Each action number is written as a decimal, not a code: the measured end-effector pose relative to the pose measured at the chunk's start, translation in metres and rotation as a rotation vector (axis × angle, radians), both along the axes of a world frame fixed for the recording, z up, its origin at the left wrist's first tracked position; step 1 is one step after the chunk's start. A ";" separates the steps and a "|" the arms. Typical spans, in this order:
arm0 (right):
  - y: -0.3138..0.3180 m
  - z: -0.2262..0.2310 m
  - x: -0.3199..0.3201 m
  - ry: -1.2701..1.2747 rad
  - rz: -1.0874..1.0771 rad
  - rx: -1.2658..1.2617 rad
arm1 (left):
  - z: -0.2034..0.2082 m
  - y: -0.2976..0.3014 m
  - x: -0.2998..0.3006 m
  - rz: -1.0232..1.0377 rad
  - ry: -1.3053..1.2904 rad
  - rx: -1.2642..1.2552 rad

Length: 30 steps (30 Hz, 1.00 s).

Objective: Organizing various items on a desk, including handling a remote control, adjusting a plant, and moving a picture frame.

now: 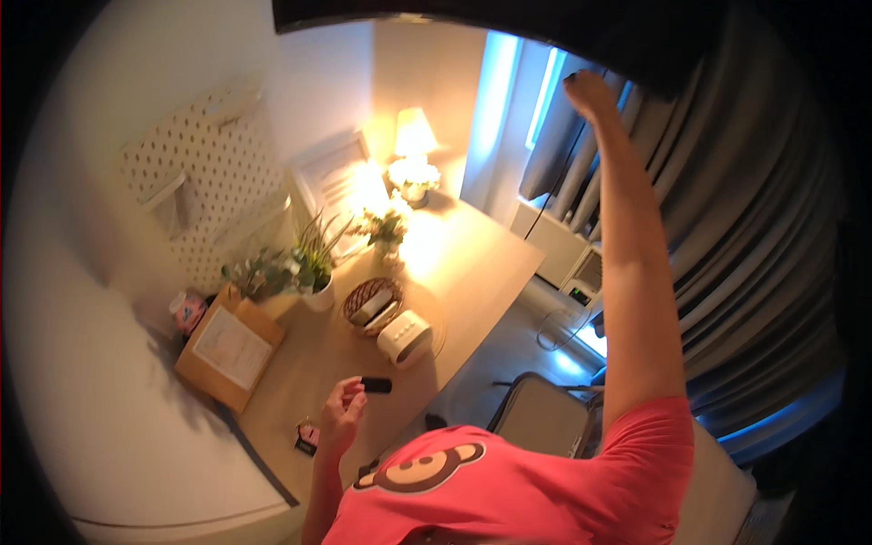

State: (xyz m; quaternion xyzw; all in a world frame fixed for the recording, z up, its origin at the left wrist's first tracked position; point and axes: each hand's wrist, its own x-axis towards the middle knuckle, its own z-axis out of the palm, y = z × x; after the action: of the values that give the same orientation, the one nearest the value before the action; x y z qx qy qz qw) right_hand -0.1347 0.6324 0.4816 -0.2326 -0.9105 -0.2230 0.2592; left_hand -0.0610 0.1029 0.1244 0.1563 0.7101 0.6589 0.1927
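My left hand (341, 413) is low over the near part of the desk, its thumb and fingers pinching a small flat black oblong object (376, 385). My right arm stretches up and away to the far right. There my right hand (592, 96) is closed beside the grey curtain (627, 145), at the bright gap of the window. A bit of something dark shows at its fingers, too small to name. Beyond my left hand, a cream box-shaped device with buttons (404, 338) stands beside a round woven basket (372, 304) with light-coloured things in it.
On the wooden desk (486, 263) stand a lit lamp (415, 133), flowers (388, 222), a potted plant (315, 272) and a brown paper bag (232, 354). A pegboard (204, 173) hangs behind. A chair (543, 413) stands right of the desk.
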 end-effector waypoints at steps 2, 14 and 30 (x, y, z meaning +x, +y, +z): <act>0.001 0.000 0.002 0.227 -0.013 -0.269 | 0.003 0.003 0.002 -0.019 0.021 -0.025; -0.010 -0.005 0.010 0.351 -0.076 -0.616 | 0.009 0.008 -0.001 -0.029 0.016 -0.070; -0.162 -0.193 -0.006 0.632 0.838 -2.352 | 0.071 0.115 0.000 -0.312 0.243 0.047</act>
State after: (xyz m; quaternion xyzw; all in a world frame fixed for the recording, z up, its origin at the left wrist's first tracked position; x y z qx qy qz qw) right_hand -0.1412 0.4701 0.2888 -0.0601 -0.4612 0.8720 0.1526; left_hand -0.0611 0.2176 0.1949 0.3475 0.6796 0.6138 0.2014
